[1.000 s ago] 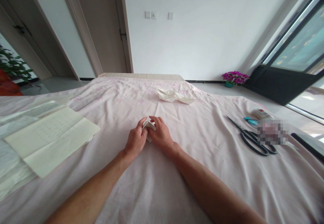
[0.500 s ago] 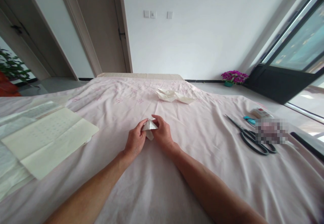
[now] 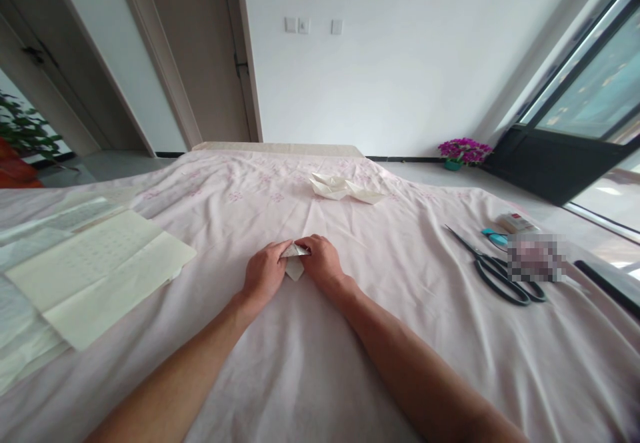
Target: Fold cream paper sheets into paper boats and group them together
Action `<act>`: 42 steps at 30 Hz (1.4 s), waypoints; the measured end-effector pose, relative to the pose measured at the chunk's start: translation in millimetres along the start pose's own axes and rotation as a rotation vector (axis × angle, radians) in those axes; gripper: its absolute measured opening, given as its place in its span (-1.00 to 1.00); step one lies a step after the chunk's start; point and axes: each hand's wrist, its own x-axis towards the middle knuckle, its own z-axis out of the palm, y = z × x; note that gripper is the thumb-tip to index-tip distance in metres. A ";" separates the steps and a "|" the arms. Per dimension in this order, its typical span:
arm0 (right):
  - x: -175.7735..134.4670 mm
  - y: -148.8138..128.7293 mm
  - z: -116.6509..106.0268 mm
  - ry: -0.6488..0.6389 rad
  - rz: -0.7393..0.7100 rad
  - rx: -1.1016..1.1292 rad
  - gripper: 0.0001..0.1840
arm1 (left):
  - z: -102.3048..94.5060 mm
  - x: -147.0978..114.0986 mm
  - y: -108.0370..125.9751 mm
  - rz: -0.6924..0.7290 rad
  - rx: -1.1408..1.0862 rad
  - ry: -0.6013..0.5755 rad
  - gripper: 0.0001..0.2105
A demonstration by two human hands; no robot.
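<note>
Between my hands, low over the cloth in the middle, is a small folded piece of white paper (image 3: 295,268). A pointed flap of it hangs down toward me, and its upper part lies across between my fingers. My left hand (image 3: 265,269) grips its left side, fingers closed. From the other side my right hand (image 3: 321,260) holds its right edge, fingers bent over the top. Parts of the paper are hidden under the fingers. Beyond my hands lies a folded paper boat (image 3: 330,186) with a second pointed paper shape joined to or touching it.
A pink flowered cloth (image 3: 240,363) with wrinkles covers the table. Sheets of paper (image 3: 110,263) are stacked at the left. At the right lie black-handled scissors (image 3: 493,269), a blue item (image 3: 495,237), a small box (image 3: 517,223) and a blurred-out pinkish thing (image 3: 535,257).
The raised peak of the folded paper is now flattened, and its lower flap shows more plainly. My fingers have come down closer over its top edge from both sides.
</note>
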 end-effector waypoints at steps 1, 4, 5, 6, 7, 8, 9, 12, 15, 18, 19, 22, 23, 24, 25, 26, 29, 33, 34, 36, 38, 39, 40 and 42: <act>0.3 0.4 -1.0 -0.004 -0.005 -0.015 -0.63 | -0.7 0.2 -0.9 0.016 0.028 0.000 -0.60; -0.3 0.3 -4.9 -0.007 -0.010 -0.040 -0.63 | -3.8 -0.4 -2.8 0.060 0.105 0.003 -0.66; -1.0 0.3 -6.5 -0.009 -0.023 -0.047 -0.64 | -5.0 -1.0 -3.0 0.082 0.126 0.001 -0.67; -1.8 0.5 -8.1 -0.018 -0.043 -0.055 -0.65 | -6.0 -1.8 -3.0 0.109 0.145 -0.002 -0.68; -2.8 1.0 -9.8 -0.032 -0.067 -0.062 -0.66 | -6.9 -2.8 -2.9 0.139 0.164 -0.007 -0.69; -3.9 1.8 -11.7 -0.048 -0.092 -0.065 -0.67 | -7.6 -4.0 -2.8 0.171 0.180 -0.012 -0.70; -5.1 2.9 -13.5 -0.065 -0.114 -0.064 -0.68 | -7.9 -5.2 -2.9 0.203 0.191 -0.015 -0.70; -8.6 6.6 -19.1 -0.093 -0.163 -0.028 -0.67 | -7.4 -8.8 -5.5 0.279 0.181 -0.011 -0.69; -10.6 10.2 -24.2 -0.129 -0.212 0.032 -0.68 | -6.5 -12.1 -10.5 0.327 0.147 -0.018 -0.66; -10.9 12.6 -28.5 -0.174 -0.295 0.061 -0.73 | -7.0 -15.1 -13.4 0.361 0.156 -0.037 -0.63; -10.8 13.0 -29.6 -0.190 -0.326 0.064 -0.76 | -7.5 -16.1 -13.4 0.371 0.166 -0.043 -0.61; -10.5 13.6 -31.0 -0.233 -0.378 0.081 -0.79 | -8.8 -18.1 -11.8 0.402 0.194 -0.060 -0.59; -10.5 13.5 -30.8 -0.241 -0.379 0.093 -0.79 | -9.1 -18.5 -11.1 0.413 0.202 -0.067 -0.59; -10.7 13.5 -30.3 -0.241 -0.378 0.104 -0.79 | -9.3 -18.7 -10.8 0.423 0.211 -0.073 -0.59; -10.8 13.3 -29.7 -0.237 -0.380 0.110 -0.79 | -9.5 -18.8 -10.8 0.432 0.220 -0.081 -0.59; -11.1 13.1 -29.1 -0.232 -0.388 0.109 -0.79 | -9.6 -18.7 -11.2 0.439 0.228 -0.089 -0.59; -12.8 12.1 -28.5 -0.220 -0.420 0.076 -0.77 | -9.8 -18.2 -14.7 0.464 0.232 -0.107 -0.57; -17.1 10.3 -31.9 -0.219 -0.450 0.065 -0.75 | -9.3 -18.1 -19.8 0.527 0.238 -0.124 -0.54; -18.3 10.1 -32.9 -0.223 -0.458 0.061 -0.74 | -9.0 -18.5 -20.2 0.539 0.255 -0.125 -0.53; -20.4 10.2 -34.1 -0.230 -0.470 0.027 -0.71 | -8.0 -19.9 -19.9 0.553 0.311 -0.118 -0.53; -21.9 10.8 -33.9 -0.232 -0.468 -0.036 -0.68 | -6.7 -22.1 -19.3 0.560 0.377 -0.105 -0.53; -22.3 11.1 -33.5 -0.230 -0.463 -0.068 -0.67 | -6.1 -23.3 -19.2 0.567 0.406 -0.102 -0.53; -22.6 11.3 -32.9 -0.226 -0.458 -0.096 -0.67 | -5.7 -24.4 -19.2 0.576 0.427 -0.099 -0.53; -22.9 11.7 -31.8 -0.221 -0.453 -0.133 -0.68 | -6.2 -26.4 -19.2 0.595 0.444 -0.093 -0.53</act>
